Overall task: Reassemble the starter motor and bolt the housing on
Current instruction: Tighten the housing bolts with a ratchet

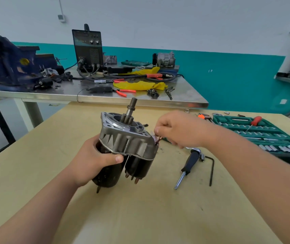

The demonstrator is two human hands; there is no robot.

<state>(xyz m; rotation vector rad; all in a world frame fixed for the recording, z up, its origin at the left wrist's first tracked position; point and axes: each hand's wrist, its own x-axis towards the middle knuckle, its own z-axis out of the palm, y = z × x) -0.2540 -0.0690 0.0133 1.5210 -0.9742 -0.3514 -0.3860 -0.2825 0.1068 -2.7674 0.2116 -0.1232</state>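
The left hand [94, 159] grips the starter motor [123, 152] by its black body, held above the surface [140, 208] with the housing [124, 138] up, so the right hand [177, 129], pinched closed, can work something small at its edge.

Your starter motor [123, 152] shows a dull silver housing [126, 136] over black cylinders. Pale tan tabletop [140, 208] under you, a green socket case [264, 136] with silver sockets, a black-handled ratchet [190, 162], yellow cloth [139, 85] behind, a teal wall band [228, 76].
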